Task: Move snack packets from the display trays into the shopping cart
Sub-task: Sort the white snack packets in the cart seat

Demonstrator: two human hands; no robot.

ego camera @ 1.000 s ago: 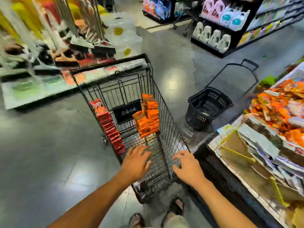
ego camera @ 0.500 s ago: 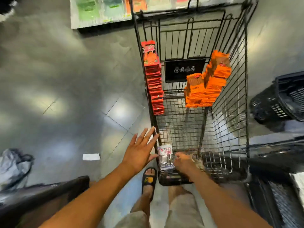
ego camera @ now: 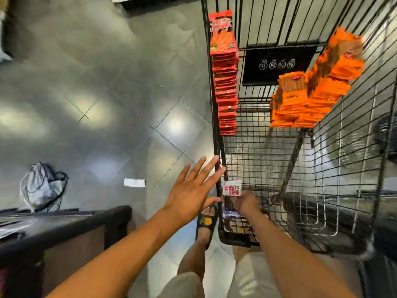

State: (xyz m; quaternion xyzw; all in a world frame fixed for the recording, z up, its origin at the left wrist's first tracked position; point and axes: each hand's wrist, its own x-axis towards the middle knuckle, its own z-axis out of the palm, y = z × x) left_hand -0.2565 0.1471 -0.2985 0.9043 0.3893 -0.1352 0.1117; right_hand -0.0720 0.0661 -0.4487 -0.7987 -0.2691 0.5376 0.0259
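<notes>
The black wire shopping cart [ego camera: 343,160] fills the right half of the view. A row of red snack packets [ego camera: 225,82] leans along its left wall, and a pile of orange snack packets [ego camera: 311,97] rests against its right wall. My right hand [ego camera: 249,203] is inside the near end of the cart, closed on a clear packet with a white and red label [ego camera: 231,190], held upright against the near left corner. My left hand [ego camera: 193,188] hovers open, fingers spread, just outside the cart's left wall.
A grey tiled floor lies to the left, with a white paper slip [ego camera: 135,183] and a grey drawstring bag [ego camera: 41,186] on it. A dark display edge [ego camera: 64,224] sits at the lower left. My sandalled foot [ego camera: 206,222] stands beside the cart.
The view has dropped from the aisle down into the cart. My right hand went into the cart's near end with the clear packet, and my left hand lifted off the cart and spread open.
</notes>
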